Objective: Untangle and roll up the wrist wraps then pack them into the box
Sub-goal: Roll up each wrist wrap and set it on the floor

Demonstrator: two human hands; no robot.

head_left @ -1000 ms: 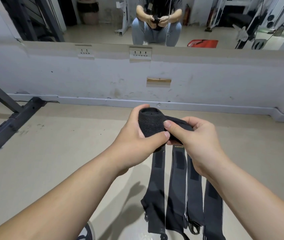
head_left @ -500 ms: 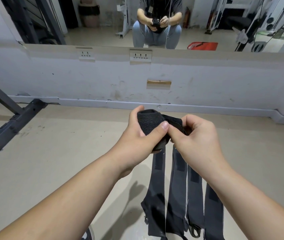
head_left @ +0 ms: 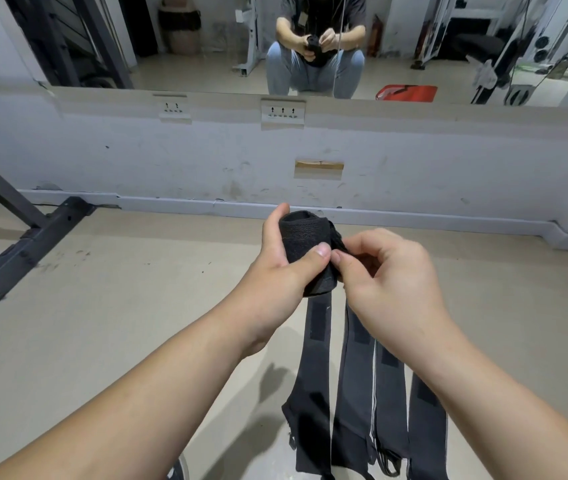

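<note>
A black wrist wrap, rolled into a thick cylinder (head_left: pixel 305 242), is held up in front of me. My left hand (head_left: pixel 282 275) grips the roll, thumb pressed across its front. My right hand (head_left: pixel 384 282) pinches the roll's loose end at its right side, fingers curled. Several dark grey wrist wraps (head_left: pixel 351 386) lie flat and side by side on the floor below my hands, their lower ends with loops near the frame's bottom edge. No box is in view.
A low white wall with sockets (head_left: pixel 282 112) and a mirror above it faces me. A dark metal rack base (head_left: pixel 15 251) stands on the floor at the left. The beige floor (head_left: pixel 137 306) spreads around the wraps.
My right hand has drawn in closer to the roll, its fingers curling tighter on the loose end. The free tail has shortened against the roll. My left hand keeps its grip.
</note>
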